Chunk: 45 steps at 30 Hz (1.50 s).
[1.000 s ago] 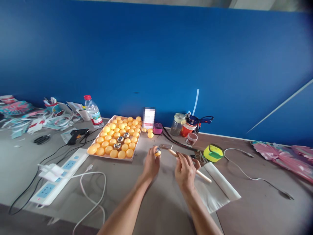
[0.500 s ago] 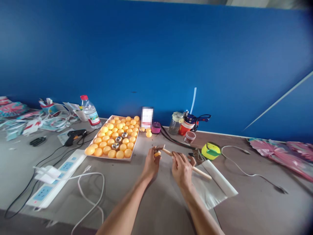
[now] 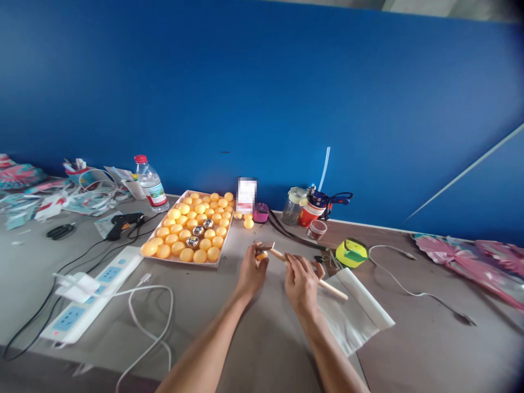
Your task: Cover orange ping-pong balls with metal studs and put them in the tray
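My left hand [image 3: 252, 273] is closed around a small orange ball [image 3: 262, 255], mostly covered by the fingers. In my right hand [image 3: 302, 278] is a wooden-handled tool [image 3: 334, 290], its pale round handle running out behind the fingers. The tool's short, brownish head is over the ball at my left fingertips; whether they touch I cannot tell. Left of my hands, a shallow box [image 3: 213, 264] holds rows of orange balls [image 3: 178, 248], with 3 shiny silver balls [image 3: 198, 231] among them. A white sheet [image 3: 356, 316] lies under the end of the handle.
A power strip [image 3: 88, 303], white cable [image 3: 151, 341], glue gun [image 3: 121, 224] and water bottle [image 3: 153, 188] are on the left. Behind my hands stand a purple container [image 3: 261, 213], a jar [image 3: 295, 206] and a red cup [image 3: 311, 214]. A yellow-green object [image 3: 352, 252] and pink packages [image 3: 454, 259] lie right.
Both hands keep their hold on the ball and the tool. The tool's head has tilted slightly and shifted a little left over the ball. The whole view has shifted slightly.
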{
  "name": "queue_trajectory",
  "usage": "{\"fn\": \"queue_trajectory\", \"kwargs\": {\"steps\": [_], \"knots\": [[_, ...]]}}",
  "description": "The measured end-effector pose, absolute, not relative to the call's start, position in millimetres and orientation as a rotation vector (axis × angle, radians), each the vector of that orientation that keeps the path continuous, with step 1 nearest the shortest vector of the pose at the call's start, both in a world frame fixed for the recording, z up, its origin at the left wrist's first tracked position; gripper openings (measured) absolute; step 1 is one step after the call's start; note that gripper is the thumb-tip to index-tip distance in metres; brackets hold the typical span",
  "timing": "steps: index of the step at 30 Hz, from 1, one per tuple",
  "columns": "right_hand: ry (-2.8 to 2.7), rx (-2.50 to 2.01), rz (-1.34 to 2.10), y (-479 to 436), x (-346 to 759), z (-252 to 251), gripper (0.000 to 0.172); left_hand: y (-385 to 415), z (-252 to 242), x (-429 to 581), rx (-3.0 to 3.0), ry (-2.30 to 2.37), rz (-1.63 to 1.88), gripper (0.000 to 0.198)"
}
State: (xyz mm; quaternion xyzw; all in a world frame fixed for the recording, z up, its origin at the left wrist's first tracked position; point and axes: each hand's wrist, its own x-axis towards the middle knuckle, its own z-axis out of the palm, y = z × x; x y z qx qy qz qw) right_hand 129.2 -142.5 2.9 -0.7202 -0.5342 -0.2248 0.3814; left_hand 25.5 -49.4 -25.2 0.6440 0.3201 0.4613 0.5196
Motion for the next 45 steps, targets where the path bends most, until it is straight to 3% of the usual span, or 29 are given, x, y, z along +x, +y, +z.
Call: {"fn": "queue_trajectory", "kwargs": {"steps": [11, 27, 45], "knots": [[-1.360, -1.794, -0.586, -144, 130, 5, 0.021, -52, -6, 21, 1.576, 1.015, 0.997, 0.032], [-1.426, -1.838, -0.484, -142, 129, 2, 0.022, -50, -8, 22, 1.491, 1.041, 1.050, 0.021], [-1.402, -1.829, -0.507, -144, 128, 5, 0.020, -49, -10, 22, 1.426, 0.994, 1.042, 0.022]]}}
